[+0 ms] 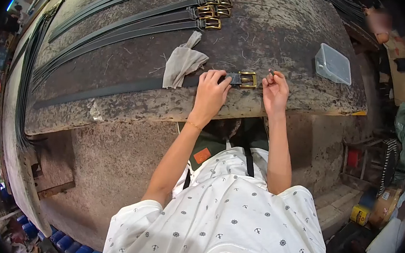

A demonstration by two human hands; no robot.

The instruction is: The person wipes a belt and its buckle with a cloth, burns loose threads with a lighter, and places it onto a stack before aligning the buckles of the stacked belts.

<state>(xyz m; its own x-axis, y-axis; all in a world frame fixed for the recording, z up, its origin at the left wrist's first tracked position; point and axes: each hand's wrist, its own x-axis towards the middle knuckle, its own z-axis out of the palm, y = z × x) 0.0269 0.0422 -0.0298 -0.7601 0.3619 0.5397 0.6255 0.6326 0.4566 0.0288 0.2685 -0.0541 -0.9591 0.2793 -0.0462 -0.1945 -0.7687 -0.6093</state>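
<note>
A dark belt (133, 85) lies along the front edge of the worn table, its brass-coloured buckle (249, 80) pointing right. My left hand (210, 92) grips the belt just behind the buckle, fingers closed over the strap. To the right of the buckle, apart from it, my right hand (276, 92) is raised with thumb and fingertips pinched on a small dark thing (271, 72), too small to name. A crumpled pale cloth (184, 61) rests beside my left hand, partly over the belt.
Several dark belts with brass buckles (213, 13) lie across the back of the table (269, 40). A clear plastic box (334, 64) stands at the right. Belts hang off the left end (27, 80). A stool (362, 161) and a yellow box (359, 215) are at floor level, right.
</note>
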